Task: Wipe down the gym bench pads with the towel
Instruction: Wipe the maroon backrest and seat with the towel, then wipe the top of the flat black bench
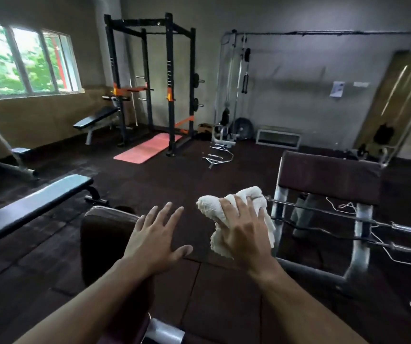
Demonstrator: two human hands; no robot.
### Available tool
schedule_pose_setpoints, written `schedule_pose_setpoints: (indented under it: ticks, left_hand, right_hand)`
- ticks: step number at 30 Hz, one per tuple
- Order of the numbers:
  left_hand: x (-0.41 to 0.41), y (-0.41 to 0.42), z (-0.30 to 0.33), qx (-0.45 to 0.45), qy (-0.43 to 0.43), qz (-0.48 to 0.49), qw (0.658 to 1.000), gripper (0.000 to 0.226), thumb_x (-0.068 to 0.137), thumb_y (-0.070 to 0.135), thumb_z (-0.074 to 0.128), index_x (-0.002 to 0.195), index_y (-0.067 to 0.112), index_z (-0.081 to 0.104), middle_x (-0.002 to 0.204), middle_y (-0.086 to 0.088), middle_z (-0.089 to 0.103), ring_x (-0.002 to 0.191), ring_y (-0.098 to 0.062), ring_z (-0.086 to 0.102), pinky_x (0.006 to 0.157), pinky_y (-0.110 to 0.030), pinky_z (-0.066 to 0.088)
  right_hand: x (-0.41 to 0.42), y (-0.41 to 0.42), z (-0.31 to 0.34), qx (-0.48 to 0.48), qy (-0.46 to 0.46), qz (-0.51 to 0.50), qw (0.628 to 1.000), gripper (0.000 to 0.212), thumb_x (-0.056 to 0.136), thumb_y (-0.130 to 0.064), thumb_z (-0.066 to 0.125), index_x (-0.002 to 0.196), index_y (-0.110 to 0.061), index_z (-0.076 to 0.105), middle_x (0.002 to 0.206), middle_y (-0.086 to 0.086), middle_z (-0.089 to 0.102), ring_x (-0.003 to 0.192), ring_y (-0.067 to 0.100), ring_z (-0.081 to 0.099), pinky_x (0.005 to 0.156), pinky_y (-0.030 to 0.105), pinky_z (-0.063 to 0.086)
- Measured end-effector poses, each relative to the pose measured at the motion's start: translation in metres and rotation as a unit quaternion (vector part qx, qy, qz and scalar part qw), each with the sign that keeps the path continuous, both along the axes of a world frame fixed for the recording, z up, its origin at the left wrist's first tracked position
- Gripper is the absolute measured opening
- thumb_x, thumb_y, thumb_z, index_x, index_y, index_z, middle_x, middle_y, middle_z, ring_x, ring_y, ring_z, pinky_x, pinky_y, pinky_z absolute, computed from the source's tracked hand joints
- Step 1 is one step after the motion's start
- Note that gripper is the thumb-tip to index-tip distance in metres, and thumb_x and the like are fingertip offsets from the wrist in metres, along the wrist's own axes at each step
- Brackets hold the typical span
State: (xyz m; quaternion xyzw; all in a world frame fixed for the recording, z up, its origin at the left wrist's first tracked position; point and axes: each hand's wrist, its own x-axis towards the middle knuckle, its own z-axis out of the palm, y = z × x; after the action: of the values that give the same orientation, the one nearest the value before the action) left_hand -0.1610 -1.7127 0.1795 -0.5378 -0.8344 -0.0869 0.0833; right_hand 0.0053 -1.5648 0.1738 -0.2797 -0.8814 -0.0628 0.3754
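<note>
My right hand [242, 232] holds a crumpled white towel [211, 207] in the air at centre right, its fingers spread over the cloth. My left hand [156, 238] hovers beside it with straight, spread fingers and holds nothing. Just below and left of my left hand is a dark brown seat pad [102, 234]. A wider brown arm pad [328, 175] stands on a grey frame to the right, beyond the towel. The towel touches neither pad.
A curl bar [348, 214] rests on the frame under the brown arm pad, with white cord trailing on the floor. A black flat bench [30, 207] lies at left. A power rack [154, 83], pink mat and cable machine stand at the back.
</note>
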Motion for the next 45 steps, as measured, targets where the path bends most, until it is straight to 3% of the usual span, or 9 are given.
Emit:
schedule_pose_setpoints:
  ticks: [3,7,11,17,20,24,31,41,45]
  left_hand:
    - [0.012,0.07,-0.003,0.006,-0.005,-0.038,0.999,0.104,0.065,0.087,0.014,0.156,0.039,-0.001,0.166,0.005,0.001,0.152,-0.026,0.003,0.121,-0.044,0.011]
    - [0.028,0.157,-0.006,0.016,-0.004,-0.061,0.998,0.104,0.063,0.086,0.011,0.155,0.04,-0.003,0.166,0.006,0.0,0.152,-0.025,0.003,0.121,-0.043,0.011]
    - [0.034,0.23,-0.017,0.011,-0.025,-0.055,0.998,0.104,0.063,0.086,0.01,0.155,0.04,-0.008,0.166,0.006,-0.004,0.152,-0.024,0.0,0.122,-0.042,0.01]
    - [-0.01,0.317,-0.025,-0.008,-0.034,-0.025,0.999,0.095,0.081,0.081,0.037,0.156,0.038,-0.004,0.166,0.003,-0.004,0.152,-0.026,0.002,0.122,-0.044,0.011]
    - [-0.057,0.357,-0.033,-0.012,-0.032,-0.003,0.999,0.093,0.084,0.078,0.041,0.156,0.037,-0.002,0.166,0.002,-0.003,0.152,-0.027,0.003,0.122,-0.044,0.012]
    - [-0.132,0.415,-0.05,-0.008,-0.033,0.022,0.999,0.093,0.084,0.077,0.041,0.156,0.037,-0.001,0.166,0.003,-0.003,0.152,-0.027,0.003,0.122,-0.045,0.012]
    - [-0.284,0.501,-0.037,0.009,-0.064,0.096,0.993,0.093,0.084,0.076,0.044,0.157,0.036,0.003,0.166,0.001,0.001,0.151,-0.028,0.005,0.122,-0.046,0.013]
    - [-0.49,0.546,-0.034,0.015,-0.05,0.237,0.97,0.093,0.082,0.08,0.043,0.156,0.039,0.004,0.166,0.003,0.004,0.152,-0.026,0.008,0.122,-0.044,0.013]
    - [-0.575,0.556,-0.039,0.029,-0.034,0.336,0.941,0.102,0.068,0.088,0.021,0.156,0.039,0.006,0.166,0.003,0.008,0.151,-0.025,0.013,0.121,-0.044,0.018]
  right_hand:
    - [0.026,0.055,-0.009,0.0,-0.007,-0.037,0.999,0.056,0.076,-0.029,0.08,0.126,-0.014,0.062,0.128,0.014,0.062,0.121,0.046,0.059,0.09,0.068,0.05]
    - [0.048,0.13,-0.017,-0.027,-0.024,-0.056,0.998,0.053,0.079,-0.036,0.057,0.128,-0.014,0.06,0.13,0.015,0.062,0.121,0.047,0.058,0.092,0.068,0.049]
    - [0.053,0.206,-0.024,-0.031,-0.031,-0.049,0.998,0.056,0.077,-0.034,0.063,0.13,-0.015,0.057,0.131,0.017,0.062,0.123,0.049,0.057,0.091,0.071,0.049]
    - [0.006,0.313,-0.035,-0.022,-0.034,-0.025,0.999,0.049,0.091,-0.041,0.051,0.133,-0.016,0.054,0.132,0.019,0.061,0.123,0.048,0.058,0.091,0.072,0.048]
    - [-0.044,0.36,-0.044,-0.013,-0.045,-0.003,0.999,0.048,0.093,-0.041,0.053,0.134,-0.015,0.051,0.132,0.02,0.061,0.122,0.048,0.059,0.089,0.072,0.049]
    - [-0.128,0.423,-0.051,-0.013,-0.042,0.009,0.999,0.051,0.084,-0.028,0.08,0.129,-0.011,0.063,0.129,0.021,0.064,0.12,0.051,0.059,0.088,0.074,0.049]
    - [-0.301,0.524,-0.03,-0.063,-0.052,0.085,0.993,0.051,0.09,-0.043,0.049,0.132,-0.015,0.058,0.132,0.015,0.062,0.123,0.048,0.057,0.089,0.067,0.049]
    - [-0.573,0.601,-0.034,-0.047,-0.019,0.237,0.97,0.051,0.086,-0.041,0.057,0.129,-0.015,0.061,0.128,0.019,0.066,0.117,0.051,0.061,0.086,0.07,0.051]
    - [-0.696,0.622,-0.045,-0.038,-0.019,0.318,0.947,0.05,0.084,-0.04,0.064,0.128,-0.016,0.062,0.127,0.017,0.066,0.118,0.051,0.061,0.087,0.068,0.051]
